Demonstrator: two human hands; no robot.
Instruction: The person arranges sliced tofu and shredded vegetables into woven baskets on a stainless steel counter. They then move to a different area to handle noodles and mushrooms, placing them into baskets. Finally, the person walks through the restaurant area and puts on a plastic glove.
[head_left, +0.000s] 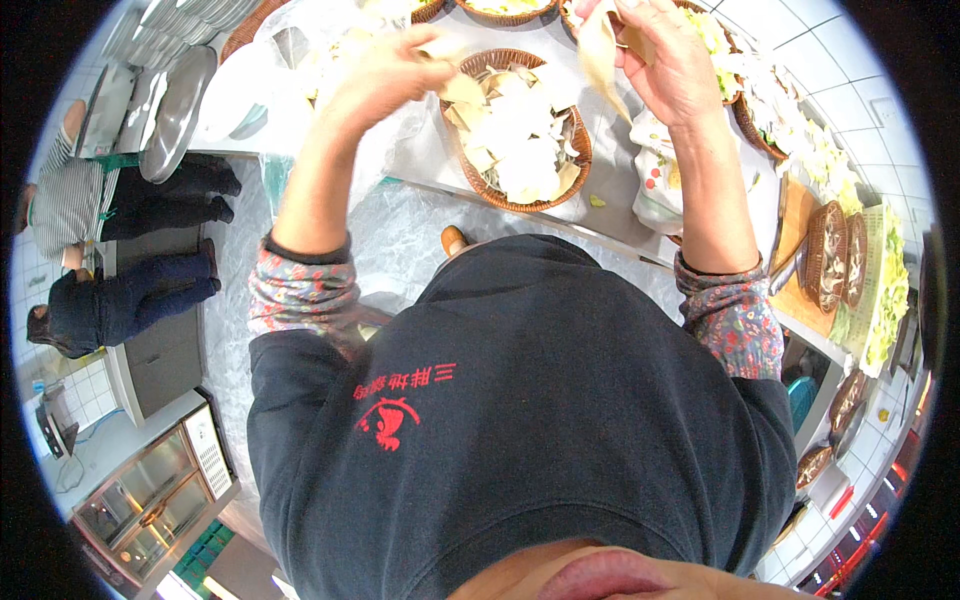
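Note:
My right hand (667, 64), raised at the top right, grips thin pale yellow sheets (598, 60) that hang down from its fingers. My left hand (386, 75) is blurred, at the left edge of a brown wicker basket (583, 146), with a pale piece at its fingertips; whether it holds that piece I cannot tell. Pale sheet pieces (480, 142) and whitish strips lie in the basket, with the middle washed out by glare. Left of it, clear plastic film or a bag (375, 157) covers a pale heap. A white printed cloth or bag (656, 176) rests beneath my right forearm.
More baskets (506, 16) line the back of the counter (517, 206). At the right are a wooden board (796, 217), a basket of strips (826, 255) and leafy greens (892, 277). Stacked plates and a metal tray (176, 112) stand left. Two people (75, 180) are at the far left.

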